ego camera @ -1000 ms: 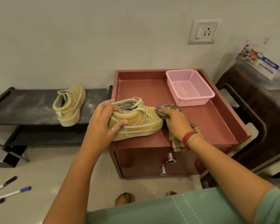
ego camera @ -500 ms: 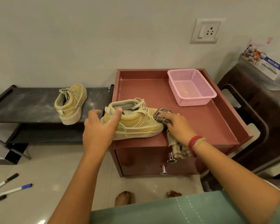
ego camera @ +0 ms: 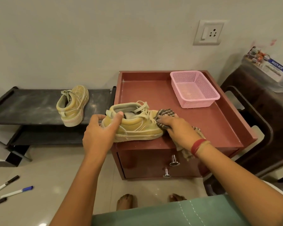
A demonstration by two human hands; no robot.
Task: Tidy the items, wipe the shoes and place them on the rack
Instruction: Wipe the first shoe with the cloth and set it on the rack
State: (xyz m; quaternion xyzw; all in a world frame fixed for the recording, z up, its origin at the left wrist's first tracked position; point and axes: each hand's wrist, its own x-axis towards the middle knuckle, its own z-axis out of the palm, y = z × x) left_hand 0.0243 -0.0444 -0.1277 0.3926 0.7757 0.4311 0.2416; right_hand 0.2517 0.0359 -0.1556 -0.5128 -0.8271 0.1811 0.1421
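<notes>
A dusty yellow sneaker [ego camera: 137,126] stands on the front left corner of the reddish-brown cabinet [ego camera: 203,128], toe pointing right. My left hand [ego camera: 100,132] grips its heel, thumb on the collar. My right hand [ego camera: 178,129] holds a checked cloth [ego camera: 165,114] pressed against the sneaker's toe; the cloth's tail hangs over the cabinet's front edge. The second yellow sneaker [ego camera: 73,104] stands on the top shelf of the black shoe rack [ego camera: 23,106] at the left.
A pink mesh basket [ego camera: 194,88] sits at the cabinet's back right. Three marker pens [ego camera: 16,191] lie on the floor at the lower left. A dark chair [ego camera: 260,124] stands to the right. My bare feet [ego camera: 126,201] are below the cabinet's drawers.
My left hand let go of the sneaker's side and took hold again at the heel. My right hand with the cloth slid along the toe toward the sneaker's near side.
</notes>
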